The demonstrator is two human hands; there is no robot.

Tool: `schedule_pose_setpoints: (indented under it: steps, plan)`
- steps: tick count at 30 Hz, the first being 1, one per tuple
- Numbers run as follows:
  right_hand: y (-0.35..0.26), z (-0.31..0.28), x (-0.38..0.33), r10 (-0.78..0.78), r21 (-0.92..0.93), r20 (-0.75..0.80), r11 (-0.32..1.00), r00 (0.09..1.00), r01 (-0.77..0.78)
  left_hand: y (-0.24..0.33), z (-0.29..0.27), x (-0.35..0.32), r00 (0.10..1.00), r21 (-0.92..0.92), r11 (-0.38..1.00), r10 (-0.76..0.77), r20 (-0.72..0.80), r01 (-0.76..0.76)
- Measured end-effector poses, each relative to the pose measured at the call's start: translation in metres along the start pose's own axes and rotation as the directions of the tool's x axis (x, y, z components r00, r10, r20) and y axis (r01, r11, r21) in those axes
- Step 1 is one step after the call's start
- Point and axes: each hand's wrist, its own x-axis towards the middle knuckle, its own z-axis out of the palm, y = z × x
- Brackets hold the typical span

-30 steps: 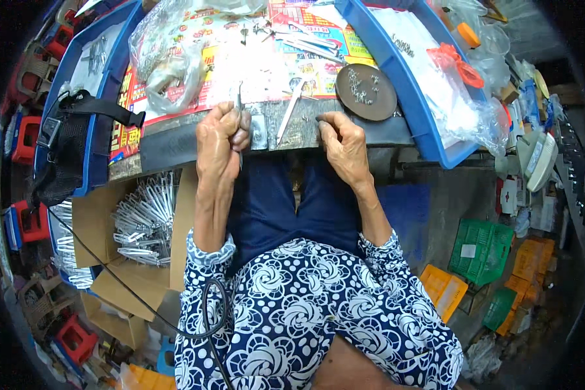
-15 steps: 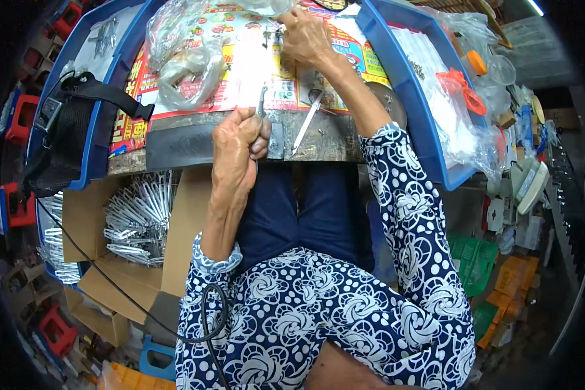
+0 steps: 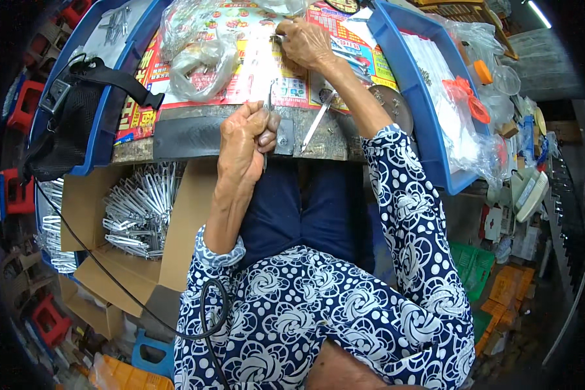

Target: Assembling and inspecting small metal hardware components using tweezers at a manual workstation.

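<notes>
Black bag: I saw a black mesh bag with a strap [image 3: 68, 123] lying at the left end of the workbench, over a blue plastic tray [image 3: 104, 140].
Cardboard box: below the bench's left edge I saw an open brown box [image 3: 84, 208] filled with shiny metal clips [image 3: 140, 211].
Plastic bags: crumpled clear plastic bags [image 3: 198, 55] lay on the colourful printed paper sheet [image 3: 240, 65] that covered the bench top, towards its far left part.
Left hand: my left hand [image 3: 246, 140] was closed at the near edge of the bench, fingers curled around a thin grey metal piece [image 3: 268, 97] that stood upright out of the fist.
Loose metal strip: a slim silver metal strip [image 3: 316, 121] lay slanted on the bench's near edge, just right of the left hand and apart from it.
Right hand: my right hand [image 3: 305, 42] was stretched to the far side of the bench, fingers bent down on the paper among small metal parts [image 3: 276, 38]; I could not tell whether it gripped one.
Round dish: a dark round metal dish [image 3: 396, 107] sat near the bench's right edge, partly hidden by my patterned sleeve [image 3: 403, 188].
Right tray: a long blue plastic tray [image 3: 429, 130] at the right end held white bagged items [image 3: 448, 97] and something orange [image 3: 468, 97].
</notes>
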Motion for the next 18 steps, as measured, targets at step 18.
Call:
schedule_pose_setpoints:
  steps: [18]
  plan:
    - [-0.064, -0.090, -0.111, 0.058, 0.848, 0.236, 0.474, 0.970, -0.235, 0.008, -0.004, 0.001, 0.989, -0.072, 0.994, -0.074, 0.126, 0.083]
